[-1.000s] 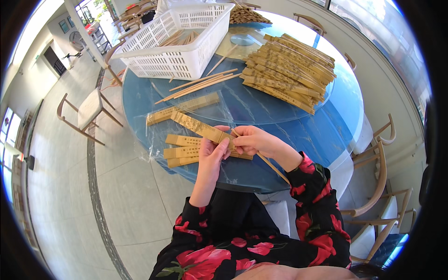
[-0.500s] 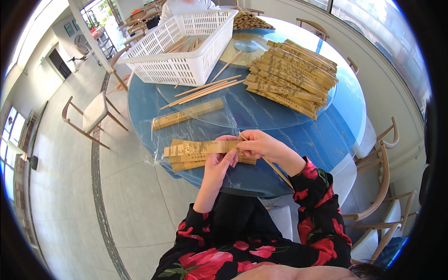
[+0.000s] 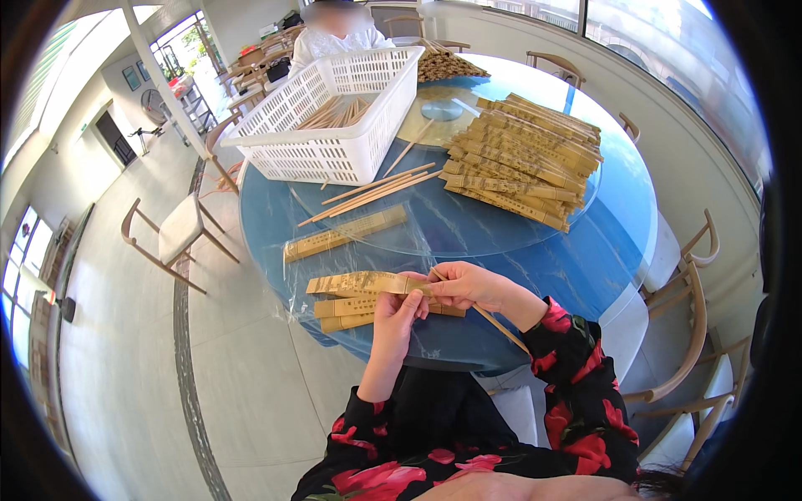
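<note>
My left hand (image 3: 399, 311) pinches a tan printed paper chopstick sleeve (image 3: 355, 282) near its right end, and the sleeve bows slightly upward. My right hand (image 3: 469, 285) is closed on a pair of wooden chopsticks (image 3: 503, 328), which slant down toward my right forearm. Its fingertips meet the sleeve's right end beside my left thumb; whether the chopstick tips are inside is hidden by the fingers. Beneath the held sleeve, several more paper sleeves (image 3: 347, 321) lie on the blue table. Just beyond them is a flat bundle of sleeves (image 3: 344, 234) on clear plastic film.
Loose chopsticks (image 3: 376, 194) lie before a white slotted basket (image 3: 322, 159) containing more chopsticks. A large pile of paper sleeves (image 3: 522, 163) sits on the glass turntable, with another heap (image 3: 447, 63) behind. A person in white (image 3: 338, 42) is across the table. Wooden chairs (image 3: 180, 230) stand around.
The whole view has shifted, so the table sits slightly lower in the picture. Both hands keep their grip, and the held sleeve bows a bit more.
</note>
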A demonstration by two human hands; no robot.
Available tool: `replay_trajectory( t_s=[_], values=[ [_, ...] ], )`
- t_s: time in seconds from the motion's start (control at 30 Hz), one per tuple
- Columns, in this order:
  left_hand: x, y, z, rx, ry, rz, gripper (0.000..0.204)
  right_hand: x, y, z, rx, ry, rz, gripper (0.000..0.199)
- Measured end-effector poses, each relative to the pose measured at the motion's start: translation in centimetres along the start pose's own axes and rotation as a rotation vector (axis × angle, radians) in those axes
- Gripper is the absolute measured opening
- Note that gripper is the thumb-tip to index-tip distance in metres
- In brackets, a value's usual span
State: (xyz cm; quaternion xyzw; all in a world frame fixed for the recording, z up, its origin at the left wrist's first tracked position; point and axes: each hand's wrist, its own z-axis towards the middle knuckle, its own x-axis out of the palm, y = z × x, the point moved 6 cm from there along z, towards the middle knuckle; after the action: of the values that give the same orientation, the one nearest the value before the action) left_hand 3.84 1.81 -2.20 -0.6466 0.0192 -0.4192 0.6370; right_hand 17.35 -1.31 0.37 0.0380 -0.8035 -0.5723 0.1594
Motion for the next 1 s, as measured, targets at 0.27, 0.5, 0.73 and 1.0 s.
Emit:
replay_trajectory(
  t_s=[0.27, 0.5, 0.73, 1.0],
  values=[
    [-0.4, 0.3, 0.0, -0.008, -0.02, -0.066, 0.02, 0.6, 0.5, -0.4, -0.001, -0.039, -0.048, 0.02],
    [-0.6, 0.0, -0.1, 0.006, -0.086, -0.218, 0.019, 0.2, 2.4, -1.5, -0.082, -0.024, 0.132, 0.025],
    [-1.1, 0.2, 0.1, 0.031, -0.05, -0.271, 0.02, -4.4, 9.6, -6.8, -0.751, -0.219, 0.394, 0.032],
    [0.0, 0.1, 0.2, -0.012, 0.001, -0.297, 0.023, -6.0, 10.2, -10.5, -1.16, -0.239, 0.098, 0.033]
  ],
)
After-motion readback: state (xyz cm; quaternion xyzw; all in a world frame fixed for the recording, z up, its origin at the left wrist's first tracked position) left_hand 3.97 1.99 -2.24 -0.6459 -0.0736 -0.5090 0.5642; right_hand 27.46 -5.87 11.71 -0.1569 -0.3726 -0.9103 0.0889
